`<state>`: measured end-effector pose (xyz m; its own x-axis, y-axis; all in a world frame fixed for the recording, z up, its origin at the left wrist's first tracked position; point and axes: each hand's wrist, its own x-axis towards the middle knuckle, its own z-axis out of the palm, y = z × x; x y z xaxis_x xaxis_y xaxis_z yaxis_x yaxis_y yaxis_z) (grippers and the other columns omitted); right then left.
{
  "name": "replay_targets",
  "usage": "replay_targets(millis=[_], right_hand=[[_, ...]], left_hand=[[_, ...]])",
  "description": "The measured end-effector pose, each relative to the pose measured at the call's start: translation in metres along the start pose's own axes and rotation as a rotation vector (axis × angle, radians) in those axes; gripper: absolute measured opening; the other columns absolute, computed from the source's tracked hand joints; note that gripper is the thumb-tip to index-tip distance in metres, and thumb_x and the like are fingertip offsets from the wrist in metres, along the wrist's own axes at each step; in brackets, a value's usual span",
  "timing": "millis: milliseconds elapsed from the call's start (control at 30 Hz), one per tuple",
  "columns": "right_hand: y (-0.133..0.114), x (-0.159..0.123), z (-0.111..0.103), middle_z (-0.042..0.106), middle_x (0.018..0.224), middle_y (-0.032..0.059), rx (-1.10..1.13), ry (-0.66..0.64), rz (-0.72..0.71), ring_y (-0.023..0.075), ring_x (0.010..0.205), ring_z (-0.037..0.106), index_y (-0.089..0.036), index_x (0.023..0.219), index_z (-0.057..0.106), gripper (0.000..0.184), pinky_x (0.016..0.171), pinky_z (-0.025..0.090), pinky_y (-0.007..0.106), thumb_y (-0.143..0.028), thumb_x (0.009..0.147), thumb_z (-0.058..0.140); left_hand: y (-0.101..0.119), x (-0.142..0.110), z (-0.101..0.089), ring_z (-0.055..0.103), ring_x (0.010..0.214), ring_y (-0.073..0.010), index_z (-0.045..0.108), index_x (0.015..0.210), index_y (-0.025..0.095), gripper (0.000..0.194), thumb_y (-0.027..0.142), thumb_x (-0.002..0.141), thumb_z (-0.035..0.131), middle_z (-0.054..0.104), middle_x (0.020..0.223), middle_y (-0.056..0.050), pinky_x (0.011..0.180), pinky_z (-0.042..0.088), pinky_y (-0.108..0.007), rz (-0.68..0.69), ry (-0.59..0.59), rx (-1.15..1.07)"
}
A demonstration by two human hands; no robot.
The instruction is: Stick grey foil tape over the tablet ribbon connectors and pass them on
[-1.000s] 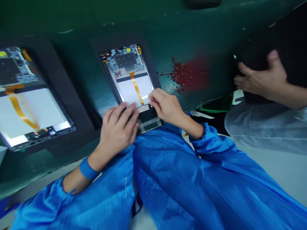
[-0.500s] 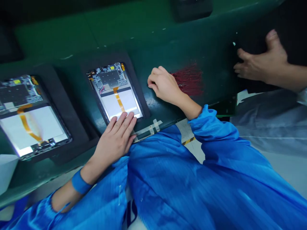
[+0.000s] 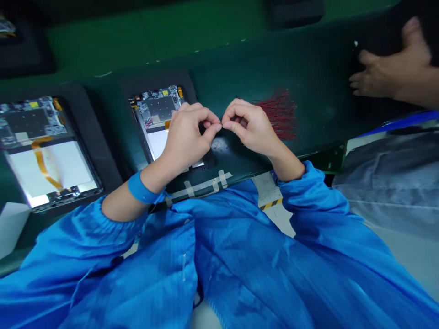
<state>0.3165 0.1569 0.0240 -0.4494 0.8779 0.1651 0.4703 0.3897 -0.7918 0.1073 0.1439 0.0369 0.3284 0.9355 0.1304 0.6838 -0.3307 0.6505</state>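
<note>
My left hand (image 3: 192,132) and my right hand (image 3: 252,125) meet fingertip to fingertip above the bench, each with thumb and forefinger pinched. Whatever is between those fingertips is too small to make out. Beneath and behind my left hand lies an opened tablet (image 3: 160,108), its circuit board, orange ribbon cable and white lower part exposed; my hand and forearm cover some of it. A bundle of thin dark red wires (image 3: 281,114) is spread on the bench just right of my right hand.
Another opened tablet (image 3: 48,160) rests on a black foam pad (image 3: 98,132) at the left. A co-worker's hand (image 3: 394,75) reaches over a dark surface at the right. Tape strips (image 3: 206,184) mark the green bench's (image 3: 322,91) front edge. A black block (image 3: 295,13) stands at the back.
My left hand has lifted off the tablet's lower edge and moved up and right to meet my right hand. Both now pinch together. The view has shifted slightly.
</note>
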Motion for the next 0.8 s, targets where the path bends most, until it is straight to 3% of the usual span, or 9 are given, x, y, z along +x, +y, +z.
replay_targets(millis=[200, 367, 467, 567, 667, 800], right_hand=[[-0.038, -0.003, 0.018, 0.06, 0.093, 0.0019, 0.068, 0.005, 0.021, 0.017, 0.09, 0.062, -0.022, 0.1, 0.062, 0.035, 0.082, 0.052, 0.034, -0.054, 0.109, 0.052], [-0.066, -0.005, 0.043, 0.059, 0.088, 0.0, 0.018, -0.018, -0.008, 0.0129, 0.08, 0.059, -0.021, 0.1, 0.061, 0.029, 0.076, 0.049, 0.03, -0.045, 0.11, 0.049], [-0.068, -0.012, 0.051, 0.057, 0.075, -0.0023, -0.071, -0.192, -0.058, 0.0121, 0.069, 0.054, -0.021, 0.094, 0.063, 0.017, 0.07, 0.042, 0.028, -0.032, 0.104, 0.054], [-0.061, -0.023, 0.06, 0.058, 0.067, -0.0026, -0.187, -0.352, -0.103, 0.0134, 0.063, 0.052, -0.021, 0.09, 0.065, 0.013, 0.066, 0.033, 0.029, -0.026, 0.097, 0.055], [-0.056, -0.031, 0.069, 0.063, 0.071, 0.0001, -0.276, -0.381, -0.088, 0.0154, 0.064, 0.054, -0.021, 0.092, 0.068, 0.018, 0.064, 0.027, 0.03, -0.028, 0.098, 0.053], [-0.055, -0.034, 0.077, 0.066, 0.072, 0.0009, -0.316, -0.374, -0.087, 0.0157, 0.063, 0.054, -0.02, 0.093, 0.07, 0.02, 0.064, 0.023, 0.03, -0.029, 0.098, 0.052]], left_hand=[[0.029, -0.022, -0.037, 0.067, 0.099, -0.0145, 0.066, 0.089, 0.014, 0.036, 0.038, 0.109, 0.049, 0.07, 0.095, 0.002, 0.096, 0.052, -0.034, -0.115, -0.032, 0.023], [0.015, -0.064, -0.05, 0.066, 0.093, -0.0147, 0.062, 0.092, 0.017, 0.019, 0.03, 0.105, 0.059, 0.068, 0.095, -0.002, 0.089, 0.054, -0.032, -0.116, 0.09, -0.067], [0.0, -0.101, -0.049, 0.065, 0.1, -0.021, 0.063, 0.111, 0.023, 0.012, 0.033, 0.104, 0.062, 0.068, 0.102, -0.004, 0.092, 0.056, -0.039, -0.125, 0.145, -0.068], [-0.012, -0.137, -0.044, 0.061, 0.107, -0.027, 0.063, 0.114, 0.026, 0.014, 0.035, 0.104, 0.059, 0.068, 0.107, -0.007, 0.095, 0.053, -0.048, -0.159, 0.176, 0.017], [-0.02, -0.163, -0.032, 0.058, 0.116, -0.032, 0.066, 0.112, 0.024, 0.015, 0.033, 0.102, 0.059, 0.067, 0.113, -0.011, 0.097, 0.049, -0.054, -0.145, 0.172, 0.085], [-0.027, -0.176, -0.016, 0.054, 0.121, -0.0357, 0.068, 0.113, 0.022, 0.019, 0.03, 0.098, 0.061, 0.066, 0.121, -0.014, 0.095, 0.047, -0.054, -0.094, 0.191, 0.139]])
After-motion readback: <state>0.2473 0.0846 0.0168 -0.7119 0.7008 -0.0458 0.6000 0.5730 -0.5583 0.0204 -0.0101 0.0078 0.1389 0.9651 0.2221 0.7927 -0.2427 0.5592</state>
